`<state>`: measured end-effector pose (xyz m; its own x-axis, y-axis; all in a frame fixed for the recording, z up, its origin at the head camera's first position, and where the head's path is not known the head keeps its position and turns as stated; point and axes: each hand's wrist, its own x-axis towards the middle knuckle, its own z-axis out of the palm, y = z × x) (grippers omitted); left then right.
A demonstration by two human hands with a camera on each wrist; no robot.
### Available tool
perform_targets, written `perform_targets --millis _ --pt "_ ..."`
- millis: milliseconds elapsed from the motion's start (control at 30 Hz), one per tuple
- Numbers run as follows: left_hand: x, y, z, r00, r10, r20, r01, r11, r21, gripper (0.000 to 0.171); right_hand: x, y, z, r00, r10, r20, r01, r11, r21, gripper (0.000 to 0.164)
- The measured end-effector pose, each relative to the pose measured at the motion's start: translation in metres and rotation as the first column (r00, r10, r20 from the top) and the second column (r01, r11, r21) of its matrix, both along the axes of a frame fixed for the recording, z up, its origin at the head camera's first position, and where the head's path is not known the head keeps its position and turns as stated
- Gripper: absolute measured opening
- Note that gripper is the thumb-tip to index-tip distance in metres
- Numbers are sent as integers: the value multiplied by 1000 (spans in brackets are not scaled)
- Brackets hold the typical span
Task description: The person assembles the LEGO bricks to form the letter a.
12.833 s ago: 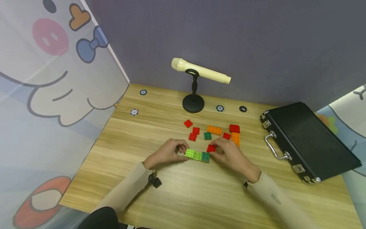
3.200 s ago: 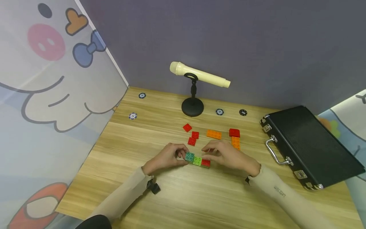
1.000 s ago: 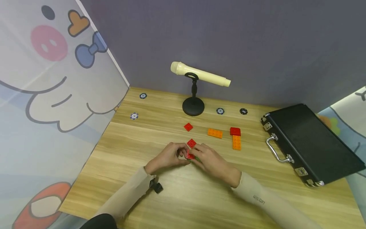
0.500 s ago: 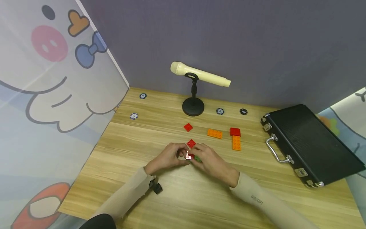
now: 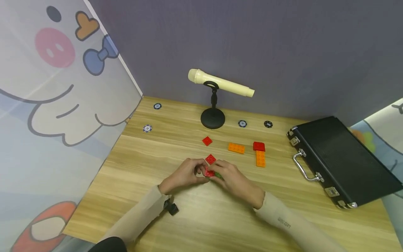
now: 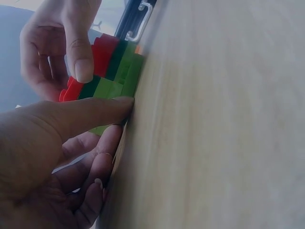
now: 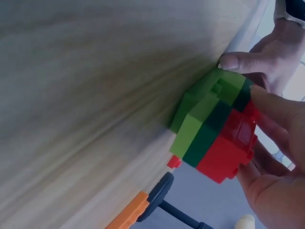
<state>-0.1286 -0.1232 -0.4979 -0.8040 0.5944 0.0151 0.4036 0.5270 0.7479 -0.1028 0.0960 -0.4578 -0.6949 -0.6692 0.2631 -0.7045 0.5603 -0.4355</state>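
A small structure of toy building bricks stands on the table between both hands, light green at the bottom, dark green above and red on top. Two towers rise from its base with a gap between them. My left hand holds its left end low down, the thumb along the light green bricks. With thumb and fingers my right hand pinches the red brick on the left tower. From above, that hand hides much of the right tower. Just beyond lies a loose red brick.
Farther back are another red brick, an orange brick, a second orange brick and a thick red piece. A microphone on a stand, several poker chips and a black case surround them.
The flat row of green bricks has become two towers topped with red. Loose dark green and red bricks have left the table. My right hand has moved left onto the left tower's red brick.
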Motion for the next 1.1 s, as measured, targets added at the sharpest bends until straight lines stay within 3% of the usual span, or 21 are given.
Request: perform_targets --millis 200,333,433,533,667,833,967,1100 --pt "3 -2 0 1000 -7 -9 7 1000 5 31 5 0 -6 999 -10 -35 9 1000 -30 25" --pt "2 -2 0 1000 -2 -13 2 1000 9 32 4 0 -4 1000 -3 -6 3 1000 -19 25" --pt "1 -1 1 1000 -1 -12 1 1000 12 32 -3 3 5 993 32 113 -28 999 -39 23" --pt "0 0 2 1000 -4 -2 4 1000 13 31 -17 10 15 965 43 258 -22 996 -83 16" --pt "0 1 3 1000 14 9 -14 1000 -3 31 -43 15 19 939 -30 342 60 995 -77 9" --pt "2 1 3 1000 2 11 -2 1000 -24 32 -67 13 7 938 -81 336 74 997 33 22" --pt "4 0 3 1000 -12 17 13 1000 -23 32 -75 4 -1 950 -41 310 17 997 80 35" --pt "5 0 2 1000 -11 10 11 1000 -15 32 -78 -3 -6 974 3 225 -30 993 117 31"
